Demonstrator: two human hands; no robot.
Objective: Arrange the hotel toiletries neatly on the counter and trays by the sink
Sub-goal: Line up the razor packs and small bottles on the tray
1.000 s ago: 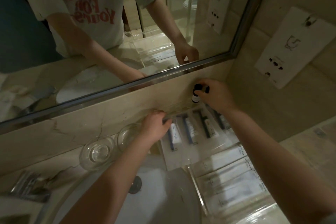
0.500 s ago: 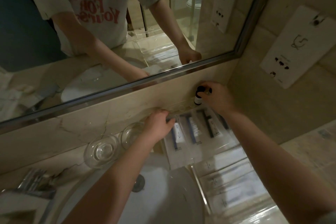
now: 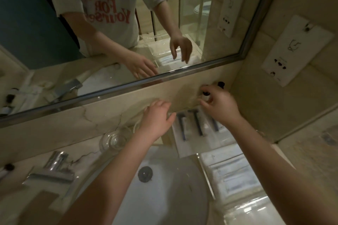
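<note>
the right hand [image 3: 222,107] is at the back corner of the bench [image 3: 87,131], where the side wall meets the strip of stone under the mirror [image 3: 109,23]. its fingers [image 3: 212,90] are curled in a narrow pinch round a small bottle [image 3: 206,97] with a dark cap. the bottle stands upright, close against the back wall, just beyond the far end of the packets. whether its base touches the bench cannot be told, since the hand hides it. a second dark cap [image 3: 221,84] shows just behind the knuckles, nearer the corner.

the left hand [image 3: 157,118] lies palm down over the bench, left of the packets. its fingers [image 3: 161,105] are loosely spread, almost straight, and hold nothing. the tips are near the back wall, and the thumb lies beside the edge of the nearest packet. whether they touch anything is unclear.

the clear packets [image 3: 198,126] lie side by side with a dark blue piece in each, between the two hands and the sink [image 3: 164,197]. nearer the camera, a clear tray [image 3: 198,157] holds white wrapped items. a glass [image 3: 114,139] stands on the bench left of the left wrist, and another is partly hidden under that hand. the tap [image 3: 54,166] is further left.
</note>
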